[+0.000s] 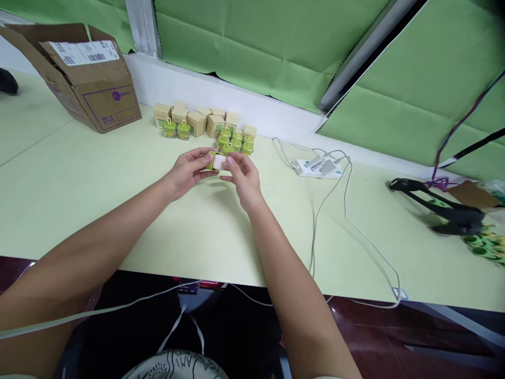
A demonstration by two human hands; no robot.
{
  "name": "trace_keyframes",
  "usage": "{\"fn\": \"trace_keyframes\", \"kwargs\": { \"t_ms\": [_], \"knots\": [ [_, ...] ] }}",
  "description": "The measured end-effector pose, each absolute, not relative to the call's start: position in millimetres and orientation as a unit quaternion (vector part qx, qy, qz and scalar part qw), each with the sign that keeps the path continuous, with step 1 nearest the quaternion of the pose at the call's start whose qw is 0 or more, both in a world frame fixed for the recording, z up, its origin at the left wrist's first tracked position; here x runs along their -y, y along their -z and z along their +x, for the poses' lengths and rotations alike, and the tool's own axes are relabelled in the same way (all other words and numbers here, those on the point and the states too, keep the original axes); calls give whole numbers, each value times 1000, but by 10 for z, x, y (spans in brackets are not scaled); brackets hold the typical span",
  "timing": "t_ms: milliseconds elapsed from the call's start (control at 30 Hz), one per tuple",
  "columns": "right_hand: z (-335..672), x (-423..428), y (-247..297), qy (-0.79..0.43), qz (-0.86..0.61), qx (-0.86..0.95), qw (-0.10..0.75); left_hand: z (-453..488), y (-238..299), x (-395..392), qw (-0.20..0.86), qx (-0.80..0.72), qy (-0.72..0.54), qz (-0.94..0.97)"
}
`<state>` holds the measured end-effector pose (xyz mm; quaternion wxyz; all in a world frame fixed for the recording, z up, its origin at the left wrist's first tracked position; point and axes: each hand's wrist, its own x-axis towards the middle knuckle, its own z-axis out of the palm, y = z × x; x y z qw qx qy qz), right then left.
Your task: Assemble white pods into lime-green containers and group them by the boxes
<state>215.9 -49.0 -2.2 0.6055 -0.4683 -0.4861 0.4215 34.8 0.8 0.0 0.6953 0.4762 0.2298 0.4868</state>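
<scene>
My left hand (188, 171) and my right hand (243, 176) meet above the pale green table (98, 200), both pinching one small green and white item (218, 161) between their fingertips. Just beyond the hands sits a cluster of several small green items with loops on top (235, 142). Two more of the green items (176, 129) stand to the left. Behind them runs a row of small tan boxes (197, 120) along the white ledge.
An open cardboard box (84, 73) lies on its side at the far left. A white power strip (317, 167) with plugged cables is right of the hands; its cables trail over the table's front edge. A black tool (442, 208) and green pieces (483, 247) lie far right.
</scene>
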Motion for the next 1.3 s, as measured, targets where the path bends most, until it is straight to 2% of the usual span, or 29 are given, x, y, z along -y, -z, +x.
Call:
{"fn": "trace_keyframes", "kwargs": {
  "t_ms": [300, 500, 733, 900, 1100, 1200, 1300],
  "knots": [
    [2223, 447, 58, -412, -506, 466, 598, 352, -26, -4, 679, -256, -491, 482],
    [2133, 500, 19, -383, -521, 474, 598, 384, -1, 11, 614, -290, -518, 520],
    [2082, 514, 5, -449, -500, 457, 583, 421, -23, 75, 549, -299, -530, 574],
    [2099, 524, -26, -514, -451, 484, 547, 421, -15, 82, 553, -302, -526, 572],
    [2081, 521, 13, -536, -439, 498, 522, 444, -11, 110, 554, -281, -513, 593],
    [2081, 509, 52, -504, -459, 501, 533, 448, -8, 112, 561, -287, -513, 583],
    [2082, 522, 65, -401, -478, 550, 555, 446, 8, 95, 561, -312, -516, 567]
  ]
}}
